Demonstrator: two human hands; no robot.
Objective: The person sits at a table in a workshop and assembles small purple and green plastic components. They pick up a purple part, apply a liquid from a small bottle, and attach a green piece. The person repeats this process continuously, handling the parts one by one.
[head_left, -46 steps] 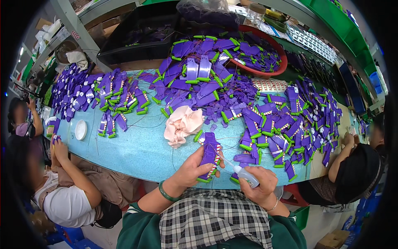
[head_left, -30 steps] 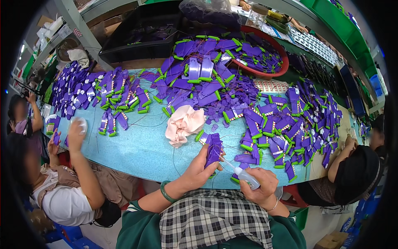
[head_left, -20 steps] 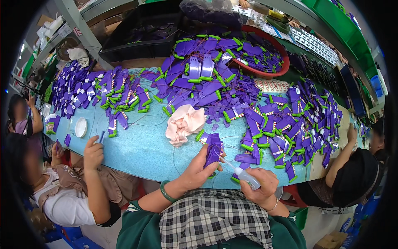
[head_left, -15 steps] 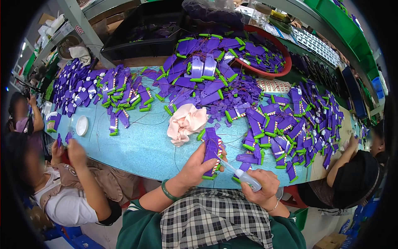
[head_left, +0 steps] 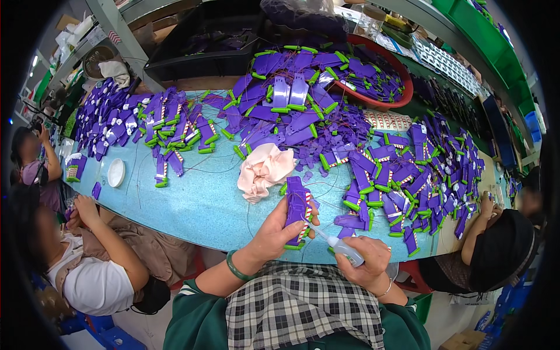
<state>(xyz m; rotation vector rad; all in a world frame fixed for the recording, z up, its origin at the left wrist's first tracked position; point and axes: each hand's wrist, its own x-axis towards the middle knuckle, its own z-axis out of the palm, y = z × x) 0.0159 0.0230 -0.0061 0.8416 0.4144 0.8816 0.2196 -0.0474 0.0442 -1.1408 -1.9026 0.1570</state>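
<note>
Bottle [head_left: 347, 251] right of held panel [head_left: 296, 201], cloth [head_left: 265, 173] behind, dish [head_left: 116, 174] far left

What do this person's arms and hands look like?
The left hand and right hand are bare. The dark green sleeves have white-striped cuffs. There's a green bangle on the left, and a thin, pale bracelet on the right.

Blue tabletop [head_left: 192, 207]: purple pieces [head_left: 402, 173] heaped left, centre, right; crumpled pink cloth [head_left: 265, 171] near middle; white dish [head_left: 116, 173] left.

The held piece [head_left: 295, 201] is purple and green, striped red-white, the cloth [head_left: 265, 172] pink, the tabletop [head_left: 192, 207] blue.
</note>
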